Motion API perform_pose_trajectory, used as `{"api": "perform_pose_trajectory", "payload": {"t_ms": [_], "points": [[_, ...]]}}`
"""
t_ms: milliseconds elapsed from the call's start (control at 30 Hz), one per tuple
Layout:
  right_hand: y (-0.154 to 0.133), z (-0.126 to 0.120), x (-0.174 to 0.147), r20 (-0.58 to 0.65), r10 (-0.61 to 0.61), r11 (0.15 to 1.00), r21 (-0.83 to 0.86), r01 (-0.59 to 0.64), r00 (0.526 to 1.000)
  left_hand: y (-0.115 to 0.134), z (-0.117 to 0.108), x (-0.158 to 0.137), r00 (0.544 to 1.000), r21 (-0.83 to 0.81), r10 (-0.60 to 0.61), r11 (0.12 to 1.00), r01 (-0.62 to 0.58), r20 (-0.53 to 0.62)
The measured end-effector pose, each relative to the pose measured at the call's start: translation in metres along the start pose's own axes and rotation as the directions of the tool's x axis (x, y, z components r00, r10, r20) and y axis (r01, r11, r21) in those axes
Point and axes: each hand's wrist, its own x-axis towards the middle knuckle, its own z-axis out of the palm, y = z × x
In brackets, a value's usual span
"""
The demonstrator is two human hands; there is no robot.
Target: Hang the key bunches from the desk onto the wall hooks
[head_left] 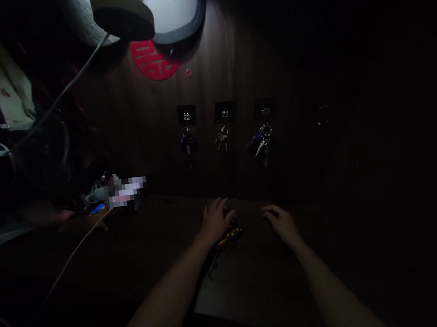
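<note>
In dim light, my left hand rests on a small dark bundle on the wooden surface. Its fingers are stretched forward and its thumb is apart from them. Beside the thumb, a yellow-dotted dark piece of the bundle shows, with thin strands trailing toward me; what it is I cannot make out, and the rest is under the palm. Off to the right, my right hand hovers at the surface's far edge, fingers loosely bent and thumb a little apart, with nothing visible in it.
Three key bunches hang from hooks on the dark wooden wall. A red paper cutout is above, under a framed mirror-like panel. A round lamp trails a white cable. Clutter and a blurred-out item sit left.
</note>
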Motion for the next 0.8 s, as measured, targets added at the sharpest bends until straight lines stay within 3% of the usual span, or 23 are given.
{"api": "perform_pose_trajectory", "payload": {"t_ms": [100, 200, 267, 333, 500, 700, 800], "points": [[0.001, 0.000, 0.001, 0.008, 0.000, 1.000, -0.018, 0.000, 1.000, -0.015, -0.015, 0.010, 0.986, -0.005, -0.011, 1.000, 0.010, -0.168], [0.001, 0.001, 0.001, 0.009, -0.029, 0.999, -0.038, 0.030, 1.000, -0.049, -0.042, 0.011, 0.944, 0.147, -0.168, 0.965, 0.216, -0.285], [-0.001, 0.002, 0.001, 0.014, -0.020, 0.999, -0.046, 0.020, 1.000, -0.073, -0.059, 0.008, 0.898, 0.246, -0.315, 0.885, 0.395, -0.307], [-0.002, 0.002, 0.001, 0.028, 0.010, 0.998, -0.057, -0.009, 1.000, -0.092, -0.070, 0.003, 0.874, 0.311, -0.412, 0.821, 0.478, -0.256], [-0.003, 0.002, 0.001, 0.035, 0.022, 0.997, -0.077, -0.019, 0.999, -0.103, -0.075, -0.002, 0.922, 0.353, -0.356, 0.851, 0.388, -0.155], [-0.002, 0.004, 0.000, 0.047, -0.040, 0.992, -0.120, 0.045, 0.998, -0.087, -0.070, -0.001, 0.955, 0.335, -0.271, 0.895, 0.295, -0.117], [-0.008, 0.007, -0.004, 0.059, -0.083, 0.986, -0.140, 0.090, 0.995, -0.071, -0.067, 0.000, 0.965, 0.260, -0.197, 0.936, 0.238, -0.172]]}}
